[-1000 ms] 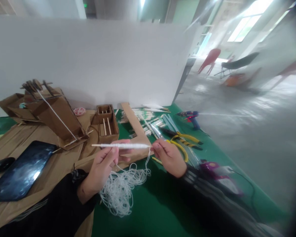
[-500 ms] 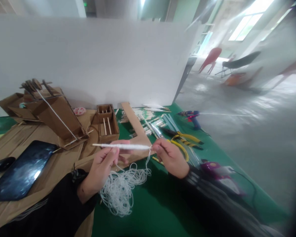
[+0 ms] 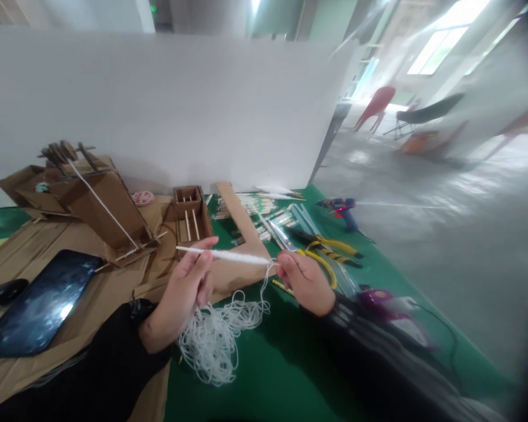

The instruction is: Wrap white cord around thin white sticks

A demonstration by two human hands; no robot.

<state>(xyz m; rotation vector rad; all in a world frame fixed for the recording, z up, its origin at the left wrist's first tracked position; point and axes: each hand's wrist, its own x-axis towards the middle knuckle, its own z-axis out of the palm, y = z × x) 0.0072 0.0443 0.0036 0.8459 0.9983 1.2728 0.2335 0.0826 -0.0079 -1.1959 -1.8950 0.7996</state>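
Between thumb and fingers, my left hand (image 3: 190,278) pinches a thin wooden stick (image 3: 183,249) wound with white string (image 3: 242,257). The stick lies nearly level, its bare end poking out to the left. At its right end my right hand (image 3: 307,279) is closed, gripping the string close to the wound part; whether it also touches the stick tip is hidden. A loose strand drops from there to a tangled heap of white string (image 3: 215,346) on the green table (image 3: 264,387), below my hands.
A cardboard model (image 3: 110,205) and a black tablet (image 3: 41,302) are at left. Behind my hands stands a small cardboard box (image 3: 182,231) beside a cardboard strip (image 3: 237,211). Yellow-handled pliers (image 3: 338,246), a purple glue gun (image 3: 378,299) and a dark drill-shaped tool (image 3: 343,211) lie right.
The left end of the stick has shifted right and risen slightly, so the stick now slants. My left fingers have changed their hold on it. My right hand has barely moved.
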